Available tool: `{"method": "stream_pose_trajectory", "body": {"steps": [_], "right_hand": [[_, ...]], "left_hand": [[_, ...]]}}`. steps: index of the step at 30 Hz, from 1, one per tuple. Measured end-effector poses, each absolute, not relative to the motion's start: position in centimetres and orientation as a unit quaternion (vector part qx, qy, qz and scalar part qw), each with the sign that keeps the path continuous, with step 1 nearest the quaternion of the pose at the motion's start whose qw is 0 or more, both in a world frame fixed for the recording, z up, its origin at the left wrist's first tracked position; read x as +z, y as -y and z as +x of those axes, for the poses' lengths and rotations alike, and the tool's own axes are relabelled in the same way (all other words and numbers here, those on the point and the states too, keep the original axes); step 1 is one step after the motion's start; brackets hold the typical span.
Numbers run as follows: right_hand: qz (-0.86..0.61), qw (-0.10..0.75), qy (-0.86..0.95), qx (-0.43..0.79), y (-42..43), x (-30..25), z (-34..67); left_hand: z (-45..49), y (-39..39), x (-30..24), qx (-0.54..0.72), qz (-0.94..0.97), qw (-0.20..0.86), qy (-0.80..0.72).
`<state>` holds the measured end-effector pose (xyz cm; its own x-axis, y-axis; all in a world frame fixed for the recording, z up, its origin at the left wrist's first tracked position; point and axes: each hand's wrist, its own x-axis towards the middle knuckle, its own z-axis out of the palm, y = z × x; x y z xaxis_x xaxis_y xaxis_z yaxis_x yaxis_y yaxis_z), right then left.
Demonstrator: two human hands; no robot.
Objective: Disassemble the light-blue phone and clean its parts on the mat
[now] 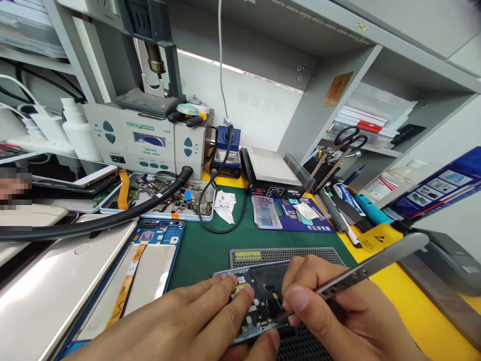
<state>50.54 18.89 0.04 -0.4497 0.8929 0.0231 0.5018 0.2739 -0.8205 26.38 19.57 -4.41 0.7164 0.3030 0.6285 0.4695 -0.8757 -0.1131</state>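
An opened phone with bare inner parts lies on a black perforated anti-slip pad. My left hand grips its left part, with fingers across the top and the thumb at the near edge. My right hand pinches metal tweezers between thumb and fingers. Their tips point down at the phone's inner parts near its front edge. Whether the tips hold anything is too small to tell. The phone's left end is partly hidden under my left hand, its right end behind my right.
Left of the pad lie a blue phone frame and a silver tablet shell. A black hose crosses above them, near a parts tray. Behind stand a hot-air station and a heating plate. Pens and tools line the right.
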Motion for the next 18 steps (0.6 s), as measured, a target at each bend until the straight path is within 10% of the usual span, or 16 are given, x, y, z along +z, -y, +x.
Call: {"method": "stream_pose_trajectory", "body": {"steps": [18], "right_hand": [[-0.480,0.250,0.718,0.437,-18.60,-0.14,50.71]], "left_hand": [[26.12,-19.55,-4.33,-0.317,-0.909,0.175,0.208]]}}
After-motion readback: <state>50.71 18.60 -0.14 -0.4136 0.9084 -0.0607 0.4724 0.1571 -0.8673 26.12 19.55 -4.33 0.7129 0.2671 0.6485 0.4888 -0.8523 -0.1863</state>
